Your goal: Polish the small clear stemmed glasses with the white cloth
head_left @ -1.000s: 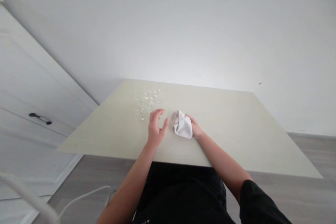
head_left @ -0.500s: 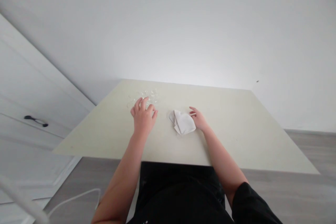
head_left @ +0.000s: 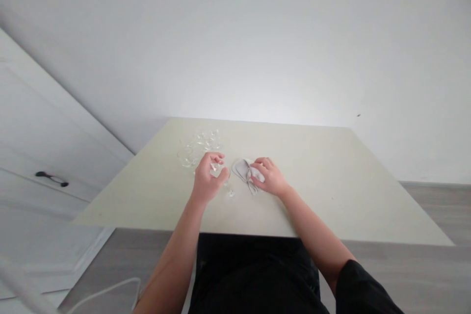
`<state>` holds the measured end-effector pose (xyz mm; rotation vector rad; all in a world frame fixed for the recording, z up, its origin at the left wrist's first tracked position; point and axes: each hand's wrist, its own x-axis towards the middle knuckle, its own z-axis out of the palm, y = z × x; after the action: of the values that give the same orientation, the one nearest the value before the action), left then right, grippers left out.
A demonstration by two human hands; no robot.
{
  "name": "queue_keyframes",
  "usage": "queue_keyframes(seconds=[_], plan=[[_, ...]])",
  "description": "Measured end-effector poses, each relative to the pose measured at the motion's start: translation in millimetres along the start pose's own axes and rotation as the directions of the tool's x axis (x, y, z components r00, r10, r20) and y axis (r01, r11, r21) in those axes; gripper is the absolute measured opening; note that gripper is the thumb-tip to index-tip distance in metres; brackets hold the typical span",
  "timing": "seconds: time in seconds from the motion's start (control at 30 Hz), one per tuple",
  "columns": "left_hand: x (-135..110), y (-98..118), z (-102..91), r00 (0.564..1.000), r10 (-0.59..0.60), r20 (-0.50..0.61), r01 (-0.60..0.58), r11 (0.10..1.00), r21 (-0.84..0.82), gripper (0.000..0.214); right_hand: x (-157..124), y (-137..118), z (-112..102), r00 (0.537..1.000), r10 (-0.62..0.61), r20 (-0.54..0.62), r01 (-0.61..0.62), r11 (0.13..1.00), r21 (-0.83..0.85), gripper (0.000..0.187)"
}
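Note:
My left hand [head_left: 209, 179] is curled, thumb and fingers pinching a clear, glassy piece that hangs below them, its shiny lower end [head_left: 230, 192] just over the table. The exact kind of this piece is hard to make out. To its right, my right hand [head_left: 270, 177] grips a small light-grey cloth pouch [head_left: 242, 169]. The pouch lies on the table with its rounded, loose edge facing left, and thin strings trail from it toward me. Beyond my left hand rests a loose group of clear, glassy pieces [head_left: 208, 141], with a roundish one [head_left: 187, 156] at its left.
A pale, cream-coloured table [head_left: 312, 196] reaches to the white wall [head_left: 235, 49]. White cabinet doors with a dark handle [head_left: 51, 178] stand at the left. Below the table, a white cable [head_left: 106, 287] crosses the grey floor at lower left.
My left hand has come back from the clear pieces toward me and right, with a clear piece in its fingers. My right hand has moved left and closed on the pouch.

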<state>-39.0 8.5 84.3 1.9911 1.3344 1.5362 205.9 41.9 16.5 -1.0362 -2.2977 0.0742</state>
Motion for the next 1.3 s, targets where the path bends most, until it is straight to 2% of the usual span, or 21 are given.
queue_keyframes(seconds=[0.07,0.13,0.23,0.33,0.4,0.47,0.57,0.67,0.77,0.87,0.9,0.93,1.0,1.07,1.1,1.13,1.17,1.3], plan=[[-3,1,5.2,0.999,-0.036,0.032,0.036,0.999,0.012,0.029,1,-5,3,0.991,-0.022,0.134,0.031,0.998,-0.061,0.039],[-7,2,11.4,0.998,-0.042,0.047,0.041,0.999,0.035,0.038,2,-9,8,0.969,0.094,0.227,-0.051,0.981,-0.187,0.036],[-14,0,20.0,0.998,-0.035,0.056,0.033,0.998,0.049,0.043,4,-11,13,0.935,0.282,0.213,-0.189,0.909,-0.371,0.022],[-22,-4,25.6,0.997,-0.030,0.074,0.026,0.998,0.058,0.047,4,-9,14,0.949,0.288,0.128,-0.211,0.881,-0.423,0.024],[-27,-6,27.4,0.996,-0.015,0.092,0.010,0.998,0.056,0.050,4,-8,15,0.975,0.188,0.119,-0.129,0.913,-0.387,0.027],[-32,-7,28.8,0.995,0.002,0.102,-0.007,0.999,0.047,0.053,4,-8,17,0.980,0.098,0.176,-0.034,0.941,-0.335,0.027],[-39,-8,33.3,0.995,-0.001,0.097,0.000,1.000,0.015,0.054,5,-8,20,0.957,0.108,0.269,-0.032,0.961,-0.274,0.022],[-46,-13,43.3,0.988,-0.054,0.144,0.066,0.994,-0.081,0.065,6,-6,22,0.952,0.138,0.274,-0.075,0.970,-0.230,0.030],[-54,-22,55.6,0.960,-0.147,0.238,0.192,0.965,-0.177,0.064,5,-1,21,0.972,0.126,0.198,-0.089,0.978,-0.186,0.015],[-57,-29,63.4,0.938,-0.241,0.249,0.288,0.942,-0.173,0.053,6,6,17,0.985,0.172,-0.018,-0.171,0.984,0.039,0.018],[-57,-30,64.2,0.934,-0.263,0.241,0.304,0.940,-0.155,0.053,7,9,14,0.965,0.239,-0.109,-0.219,0.961,0.170,0.020],[-56,-29,64.1,0.931,-0.278,0.236,0.313,0.941,-0.130,0.054,7,12,11,0.921,0.337,-0.196,-0.265,0.910,0.317,0.023],[-52,-26,61.6,0.925,-0.293,0.240,0.315,0.947,-0.056,0.057,9,19,2,0.770,0.560,-0.306,-0.298,0.739,0.604,0.030],[-47,-20,57.6,0.916,-0.295,0.273,0.295,0.955,0.041,0.057,10,26,-8,0.611,0.727,-0.315,-0.233,0.545,0.806,0.035],[-45,-17,55.6,0.908,-0.288,0.304,0.273,0.958,0.092,0.057,10,29,-14,0.563,0.774,-0.291,-0.190,0.464,0.865,0.036],[-42,-14,54.0,0.898,-0.277,0.341,0.244,0.960,0.137,0.057,9,32,-19,0.543,0.799,-0.258,-0.161,0.401,0.902,0.037],[-41,-11,52.9,0.888,-0.264,0.377,0.213,0.962,0.173,0.058,8,35,-23,0.547,0.806,-0.225,-0.154,0.361,0.920,0.038],[-36,2,52.9,0.858,-0.229,0.460,0.143,0.966,0.213,0.059,4,42,-35,0.630,0.767,-0.123,-0.227,0.333,0.915,0.046]])
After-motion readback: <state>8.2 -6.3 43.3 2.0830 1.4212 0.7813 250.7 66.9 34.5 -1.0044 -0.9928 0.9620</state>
